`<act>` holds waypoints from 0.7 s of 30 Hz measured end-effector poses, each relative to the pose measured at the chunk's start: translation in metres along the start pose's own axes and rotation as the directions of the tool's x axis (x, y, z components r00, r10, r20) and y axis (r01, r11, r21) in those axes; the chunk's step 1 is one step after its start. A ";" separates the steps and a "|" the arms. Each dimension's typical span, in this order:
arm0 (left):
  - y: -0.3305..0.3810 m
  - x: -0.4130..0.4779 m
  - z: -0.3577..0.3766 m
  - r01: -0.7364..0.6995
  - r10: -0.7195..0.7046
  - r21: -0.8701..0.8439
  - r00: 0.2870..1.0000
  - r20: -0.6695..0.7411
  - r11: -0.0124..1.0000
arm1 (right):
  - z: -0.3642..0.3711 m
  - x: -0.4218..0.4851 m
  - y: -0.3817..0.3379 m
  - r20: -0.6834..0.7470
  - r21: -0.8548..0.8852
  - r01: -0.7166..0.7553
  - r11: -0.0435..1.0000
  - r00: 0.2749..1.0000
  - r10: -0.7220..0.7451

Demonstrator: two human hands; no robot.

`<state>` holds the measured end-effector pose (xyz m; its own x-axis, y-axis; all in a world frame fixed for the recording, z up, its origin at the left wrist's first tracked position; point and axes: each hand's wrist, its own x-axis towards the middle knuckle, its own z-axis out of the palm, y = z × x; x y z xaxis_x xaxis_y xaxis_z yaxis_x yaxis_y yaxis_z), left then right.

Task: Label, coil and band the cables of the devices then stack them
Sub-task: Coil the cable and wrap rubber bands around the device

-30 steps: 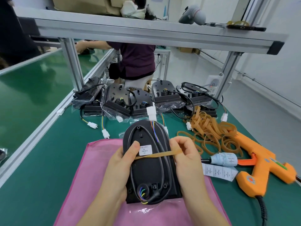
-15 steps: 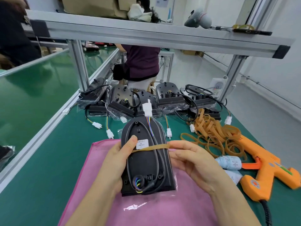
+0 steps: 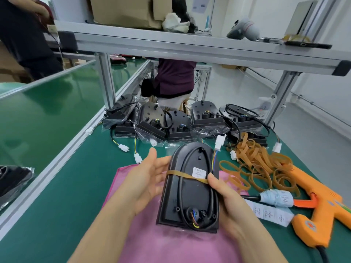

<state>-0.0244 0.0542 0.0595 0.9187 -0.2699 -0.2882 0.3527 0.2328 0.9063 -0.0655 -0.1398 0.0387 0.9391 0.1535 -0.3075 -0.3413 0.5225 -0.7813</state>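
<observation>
Black device (image 3: 195,196), one, with one band (image 3: 180,173), in right hand (image 3: 233,204) grip; left hand (image 3: 146,179) flat.

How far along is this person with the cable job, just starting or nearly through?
Done on this device: white label stuck on, black cable coiled, rubber band round it. In hand: the right hand grips it, the left hand rests against its other edge. Left: stacking it, then the devices at the back, whose cables lie loose and unbanded.
</observation>
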 end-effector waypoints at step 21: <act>-0.017 -0.014 0.006 -0.145 0.143 0.060 0.989 0.043 0.988 | 0.011 -0.007 0.014 0.148 0.302 -0.169 0.938 0.981 0.129</act>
<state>-0.0445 0.0481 0.0500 0.9512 -0.2736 -0.1423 0.2042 0.2132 0.9554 -0.0766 -0.1243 0.0361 0.8826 0.3420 -0.3224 -0.4668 0.7177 -0.5167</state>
